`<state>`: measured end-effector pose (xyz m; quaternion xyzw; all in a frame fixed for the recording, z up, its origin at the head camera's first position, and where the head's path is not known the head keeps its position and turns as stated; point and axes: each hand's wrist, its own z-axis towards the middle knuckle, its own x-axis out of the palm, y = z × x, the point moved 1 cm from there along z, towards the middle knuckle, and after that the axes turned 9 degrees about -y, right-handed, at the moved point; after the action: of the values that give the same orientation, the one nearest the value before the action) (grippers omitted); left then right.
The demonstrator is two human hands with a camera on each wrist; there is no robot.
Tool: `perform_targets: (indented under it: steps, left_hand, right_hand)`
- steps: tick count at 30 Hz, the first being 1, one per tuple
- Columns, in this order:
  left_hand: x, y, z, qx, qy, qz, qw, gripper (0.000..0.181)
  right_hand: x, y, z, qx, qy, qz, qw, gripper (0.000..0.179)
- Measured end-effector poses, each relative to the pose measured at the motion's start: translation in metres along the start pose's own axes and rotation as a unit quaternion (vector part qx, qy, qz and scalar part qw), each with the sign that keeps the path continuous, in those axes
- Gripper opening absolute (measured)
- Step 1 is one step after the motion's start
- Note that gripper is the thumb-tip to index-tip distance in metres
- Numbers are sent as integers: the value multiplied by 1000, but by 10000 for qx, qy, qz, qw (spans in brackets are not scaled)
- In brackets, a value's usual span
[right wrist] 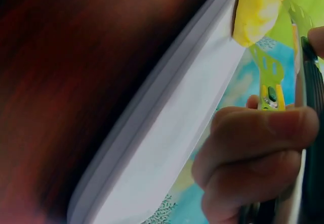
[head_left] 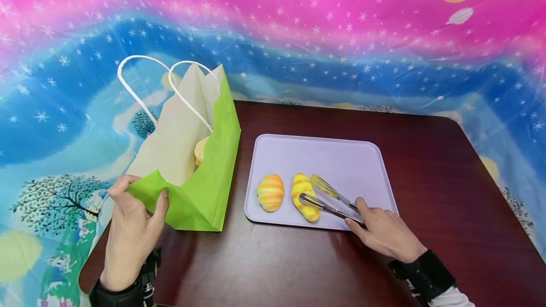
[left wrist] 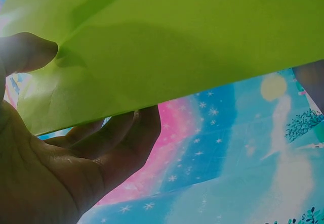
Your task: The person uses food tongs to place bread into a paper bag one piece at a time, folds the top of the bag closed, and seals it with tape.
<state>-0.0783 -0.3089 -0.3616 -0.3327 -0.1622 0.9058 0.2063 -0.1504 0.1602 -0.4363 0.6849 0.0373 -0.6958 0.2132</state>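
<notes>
My left hand (head_left: 133,226) pinches the near top edge of a green paper bag (head_left: 228,155), thumb on one face and fingers on the other. The bag stands upright with its mouth spread, and a pale yellow bun (head_left: 199,151) shows partly inside. In my right hand (head_left: 386,231) is a pair of metal tongs (head_left: 327,207). Their two tips lie apart, along the right side of a yellow croissant (head_left: 301,185) on a lilac tray (head_left: 337,148); whether they touch it I cannot tell. Left of the croissant sits an orange-striped bread roll (head_left: 270,192).
White cord handles (head_left: 135,93) rise above the bag. Tray and bag stand on a dark brown table (head_left: 435,165), the bag to the left of the tray. A colourful patterned cloth (head_left: 298,41) hangs behind and around the table.
</notes>
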Motion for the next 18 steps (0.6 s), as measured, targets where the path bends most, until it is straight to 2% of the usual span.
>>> perform_targets:
  steps: [8, 18]
  left_hand:
    - [-1, -2, 0, -85, 37, -30, 10000, 47]
    - [0, -1, -1, 37, 11, -18, 10000, 45]
  right_hand:
    - [1, 4, -1, 182, 496, 493, 9974, 41]
    - [-3, 3, 5, 415, 1173, 838, 9887, 43]
